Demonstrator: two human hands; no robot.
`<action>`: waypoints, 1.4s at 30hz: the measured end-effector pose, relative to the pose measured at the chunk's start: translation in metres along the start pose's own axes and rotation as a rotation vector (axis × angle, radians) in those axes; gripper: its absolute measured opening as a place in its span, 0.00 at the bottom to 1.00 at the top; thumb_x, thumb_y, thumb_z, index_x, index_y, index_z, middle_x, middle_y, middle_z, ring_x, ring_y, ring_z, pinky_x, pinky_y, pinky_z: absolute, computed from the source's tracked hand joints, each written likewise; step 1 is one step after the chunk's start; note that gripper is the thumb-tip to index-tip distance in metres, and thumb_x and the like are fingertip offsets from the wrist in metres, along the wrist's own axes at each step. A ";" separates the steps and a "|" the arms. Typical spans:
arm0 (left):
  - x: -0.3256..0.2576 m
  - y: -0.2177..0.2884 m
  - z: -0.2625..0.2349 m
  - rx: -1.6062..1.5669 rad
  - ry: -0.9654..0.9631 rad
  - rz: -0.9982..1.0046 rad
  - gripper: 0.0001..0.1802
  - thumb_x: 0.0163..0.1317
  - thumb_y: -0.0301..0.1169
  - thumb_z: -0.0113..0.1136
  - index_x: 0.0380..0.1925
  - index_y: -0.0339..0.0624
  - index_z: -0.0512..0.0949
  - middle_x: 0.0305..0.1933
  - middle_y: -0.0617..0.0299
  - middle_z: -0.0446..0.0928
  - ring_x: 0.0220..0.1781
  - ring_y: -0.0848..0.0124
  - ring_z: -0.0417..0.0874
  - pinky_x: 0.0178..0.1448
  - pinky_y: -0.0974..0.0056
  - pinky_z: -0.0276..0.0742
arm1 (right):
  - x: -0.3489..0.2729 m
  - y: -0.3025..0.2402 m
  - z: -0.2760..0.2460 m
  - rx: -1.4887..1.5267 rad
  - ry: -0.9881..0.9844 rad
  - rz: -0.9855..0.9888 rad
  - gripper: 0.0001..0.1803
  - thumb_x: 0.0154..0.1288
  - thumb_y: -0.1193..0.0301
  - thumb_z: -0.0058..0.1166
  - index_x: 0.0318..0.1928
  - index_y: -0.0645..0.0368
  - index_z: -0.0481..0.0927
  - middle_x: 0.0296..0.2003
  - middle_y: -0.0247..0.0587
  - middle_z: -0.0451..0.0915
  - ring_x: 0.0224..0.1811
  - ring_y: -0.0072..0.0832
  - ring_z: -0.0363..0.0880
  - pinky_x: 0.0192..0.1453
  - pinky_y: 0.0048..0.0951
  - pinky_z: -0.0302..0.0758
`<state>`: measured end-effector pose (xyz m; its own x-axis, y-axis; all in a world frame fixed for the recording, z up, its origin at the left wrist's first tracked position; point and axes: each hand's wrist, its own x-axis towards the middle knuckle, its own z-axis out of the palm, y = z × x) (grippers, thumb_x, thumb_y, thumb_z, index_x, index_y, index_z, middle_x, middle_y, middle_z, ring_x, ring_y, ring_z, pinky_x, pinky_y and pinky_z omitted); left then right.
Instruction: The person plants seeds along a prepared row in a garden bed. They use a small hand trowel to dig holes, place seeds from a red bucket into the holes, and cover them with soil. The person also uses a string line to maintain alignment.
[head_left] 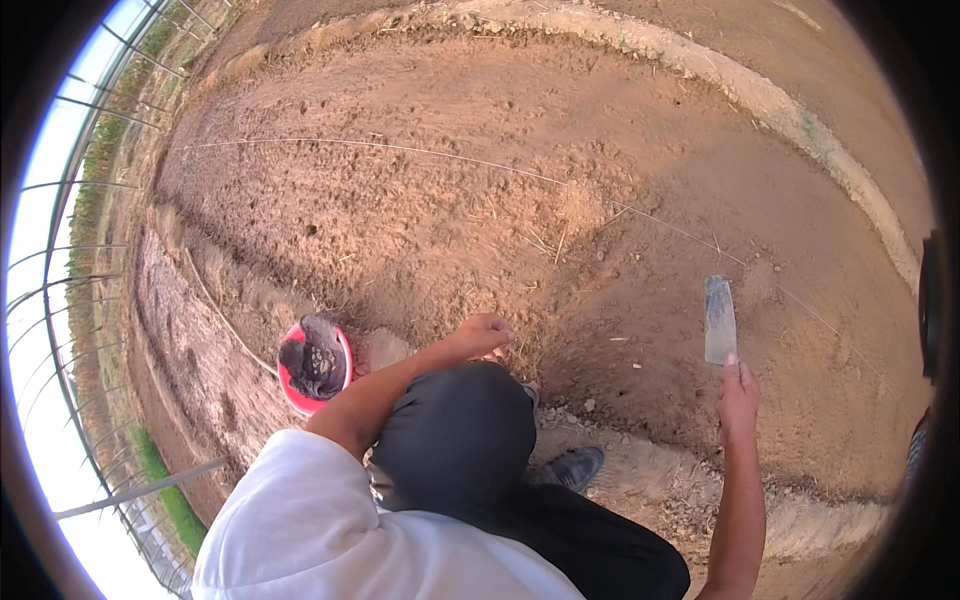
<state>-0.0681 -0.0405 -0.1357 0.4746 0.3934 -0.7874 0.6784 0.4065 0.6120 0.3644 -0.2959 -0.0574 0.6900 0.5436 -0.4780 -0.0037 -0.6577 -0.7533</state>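
Two bare hands work over a raised bed of dry reddish-brown soil [480,200], and the round red plastic bowl [315,366] standing on that soil serves as the landmark here. The bowl holds a dark, crumbly clump of roots or seedlings; what exactly it is cannot be told. To the right of the bowl, close by, the left hand [482,335] reaches down to the ground with its fingers [500,340] curled and bunched against the soil; whether they pinch anything is hidden. The left forearm runs from a white sleeve [300,520] just below the bowl, crossing above a bent knee in dark grey trousers [460,440]. Far to the right of the bowl, well apart from it, the right hand [738,392] is closed around the lower end of a flat grey metal blade [719,318], which stands upright above the fingers over the soil. Between the bowl and that hand, lower down, a dark shoe [575,466] rests at the edge of the bed beside a shallow furrow. A thin pale string [400,148] stretches across the soil well above the bowl. To the left of the bowl, beyond a dug trench, a curved metal greenhouse frame [60,300] rises with green plants along its foot.
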 end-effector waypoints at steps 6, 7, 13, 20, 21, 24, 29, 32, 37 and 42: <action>-0.033 -0.049 -0.004 -0.150 0.131 -0.045 0.14 0.63 0.41 0.65 0.33 0.41 0.81 0.26 0.62 0.81 0.26 0.73 0.80 0.29 0.66 0.78 | 0.045 -0.111 0.002 0.014 -0.006 0.057 0.18 0.78 0.52 0.49 0.35 0.51 0.73 0.21 0.21 0.59 0.19 0.13 0.55 0.21 0.23 0.53; -0.032 -0.048 0.002 -0.145 0.129 -0.052 0.14 0.63 0.41 0.65 0.33 0.41 0.81 0.26 0.61 0.81 0.26 0.73 0.81 0.30 0.65 0.79 | 0.048 -0.123 0.004 0.022 0.008 0.053 0.18 0.78 0.52 0.49 0.36 0.50 0.73 0.20 0.20 0.59 0.18 0.13 0.54 0.20 0.23 0.52; -0.066 -0.035 -0.001 -0.273 0.202 -0.053 0.14 0.65 0.40 0.64 0.37 0.40 0.82 0.28 0.59 0.83 0.30 0.72 0.83 0.33 0.65 0.80 | 0.074 -0.169 0.053 -0.042 -0.102 -0.038 0.14 0.77 0.57 0.52 0.35 0.50 0.71 0.21 0.22 0.61 0.17 0.13 0.57 0.18 0.21 0.53; -0.117 -0.035 0.003 -0.323 0.403 -0.013 0.15 0.65 0.39 0.64 0.44 0.40 0.83 0.32 0.61 0.83 0.32 0.73 0.84 0.40 0.65 0.81 | 0.038 -0.241 0.171 0.029 -0.412 -0.154 0.15 0.77 0.60 0.54 0.33 0.51 0.69 0.21 0.23 0.62 0.17 0.13 0.59 0.19 0.22 0.58; -0.126 -0.038 0.000 -0.332 0.438 -0.021 0.16 0.65 0.40 0.64 0.44 0.40 0.83 0.32 0.61 0.83 0.33 0.73 0.84 0.39 0.64 0.81 | 0.028 -0.247 0.186 0.071 -0.457 -0.160 0.15 0.76 0.60 0.54 0.33 0.52 0.69 0.21 0.23 0.62 0.17 0.13 0.60 0.20 0.22 0.59; -0.160 -0.060 -0.011 -0.424 0.584 -0.062 0.17 0.64 0.42 0.64 0.44 0.39 0.83 0.32 0.59 0.83 0.33 0.71 0.85 0.39 0.63 0.81 | -0.002 -0.267 0.201 0.060 -0.574 -0.181 0.14 0.76 0.61 0.54 0.33 0.52 0.69 0.22 0.24 0.63 0.18 0.13 0.60 0.21 0.21 0.60; -0.205 -0.201 -0.016 -0.811 0.975 -0.290 0.24 0.66 0.48 0.65 0.46 0.36 0.81 0.31 0.57 0.83 0.31 0.62 0.85 0.39 0.58 0.81 | -0.019 -0.265 0.181 -0.018 -0.595 -0.192 0.14 0.76 0.61 0.54 0.34 0.52 0.70 0.22 0.24 0.65 0.18 0.13 0.61 0.21 0.21 0.61; -0.223 -0.277 -0.018 -1.476 1.047 -0.216 0.31 0.66 0.51 0.64 0.57 0.36 0.74 0.45 0.48 0.81 0.45 0.54 0.85 0.46 0.53 0.83 | -0.019 -0.240 0.162 -0.087 -0.529 -0.107 0.14 0.77 0.62 0.53 0.33 0.51 0.68 0.21 0.24 0.63 0.17 0.15 0.61 0.21 0.22 0.62; -0.221 -0.275 -0.053 -1.777 1.159 0.074 0.34 0.67 0.51 0.64 0.61 0.37 0.68 0.62 0.42 0.69 0.58 0.48 0.79 0.63 0.47 0.78 | -0.011 -0.217 0.162 -0.186 -0.402 0.004 0.15 0.76 0.62 0.54 0.32 0.49 0.66 0.21 0.25 0.64 0.16 0.16 0.61 0.19 0.24 0.62; -0.200 -0.293 -0.084 -1.939 1.170 0.132 0.19 0.72 0.31 0.55 0.59 0.36 0.67 0.61 0.46 0.73 0.64 0.49 0.76 0.67 0.39 0.74 | 0.014 -0.221 0.195 -0.149 -0.458 -0.001 0.16 0.74 0.60 0.55 0.31 0.48 0.66 0.21 0.24 0.64 0.16 0.16 0.63 0.16 0.24 0.62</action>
<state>-0.4093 -0.1688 -0.1518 -0.4636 0.3362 -0.8198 -0.8441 0.1138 0.5240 0.2341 -0.0416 0.0140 0.2998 0.6958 -0.6527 0.1235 -0.7067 -0.6966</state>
